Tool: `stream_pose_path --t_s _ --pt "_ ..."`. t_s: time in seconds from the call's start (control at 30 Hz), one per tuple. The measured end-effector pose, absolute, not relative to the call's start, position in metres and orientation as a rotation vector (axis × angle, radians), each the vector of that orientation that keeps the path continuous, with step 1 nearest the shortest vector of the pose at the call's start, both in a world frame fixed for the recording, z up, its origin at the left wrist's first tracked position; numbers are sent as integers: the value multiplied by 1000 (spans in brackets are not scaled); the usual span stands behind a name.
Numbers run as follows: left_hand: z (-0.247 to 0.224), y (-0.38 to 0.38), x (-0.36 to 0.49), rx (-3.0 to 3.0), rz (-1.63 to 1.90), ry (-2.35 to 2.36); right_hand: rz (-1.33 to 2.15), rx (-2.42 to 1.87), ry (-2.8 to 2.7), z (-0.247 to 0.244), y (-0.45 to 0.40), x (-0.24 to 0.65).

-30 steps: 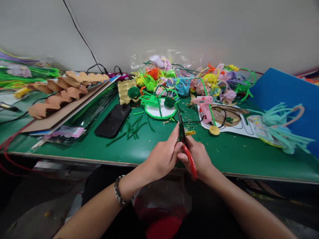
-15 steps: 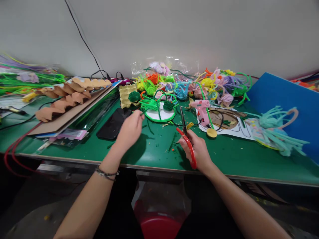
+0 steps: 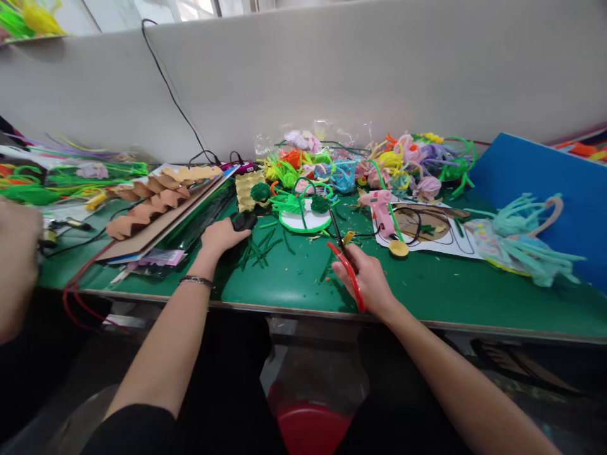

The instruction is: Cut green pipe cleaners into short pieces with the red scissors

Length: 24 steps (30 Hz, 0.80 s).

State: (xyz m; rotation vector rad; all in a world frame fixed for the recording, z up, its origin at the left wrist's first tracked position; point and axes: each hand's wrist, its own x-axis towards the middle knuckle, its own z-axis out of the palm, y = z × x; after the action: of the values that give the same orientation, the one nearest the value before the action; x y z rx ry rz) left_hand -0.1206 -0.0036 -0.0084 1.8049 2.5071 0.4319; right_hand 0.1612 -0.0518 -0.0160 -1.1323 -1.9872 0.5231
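My left hand (image 3: 220,239) has its fingers round a black phone (image 3: 245,221), mostly covered by the hand. Cut green chenille stem pieces (image 3: 260,249) lie just right of it. In my right hand (image 3: 370,278) is a pair of scissors (image 3: 348,272) with red handles, blades pointing away from me. A small yellow piece (image 3: 349,237) shows by the blades. Beyond the scissor tips sits a round white disc (image 3: 303,222) edged in green, with green chenille loops and pompoms on it.
A pink glue gun (image 3: 383,212) stands right of the disc, near a small yellow disc (image 3: 398,248). Colourful chenille pieces (image 3: 341,174) pile along the wall. Egg-carton strips (image 3: 137,215) lie on boards at left. A blue panel (image 3: 535,196) stands right. Another person's hand (image 3: 19,265) is at far left.
My left hand has moved left from beside the white disc onto the phone, uncovering green cut pieces. The scissors stay in my right hand. Another person's hand has come in at left.
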Motion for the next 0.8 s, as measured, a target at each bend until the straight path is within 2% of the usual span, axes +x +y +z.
stream_pose_path --t_s 0.03,0.17,0.27,0.43,0.6,0.8 --pt "-11 -5 -123 1957 626 2383 511 -1134 -1993 -16 -52 160" --pt "-14 -9 -129 2148 861 2166 499 -1141 -1993 -18 -52 158" --pt "-10 -10 -125 2137 994 2146 540 -1163 -1935 -20 -50 157" --pt "-3 -12 -75 1995 1254 2201 812 -1179 -1729 -28 -45 156" --pt "0 -23 -2 2195 1196 1531 966 -1219 -1544 -31 -41 157" --pt "-1 -30 20 2101 1183 1310 1067 -1139 -1449 -28 -41 156"
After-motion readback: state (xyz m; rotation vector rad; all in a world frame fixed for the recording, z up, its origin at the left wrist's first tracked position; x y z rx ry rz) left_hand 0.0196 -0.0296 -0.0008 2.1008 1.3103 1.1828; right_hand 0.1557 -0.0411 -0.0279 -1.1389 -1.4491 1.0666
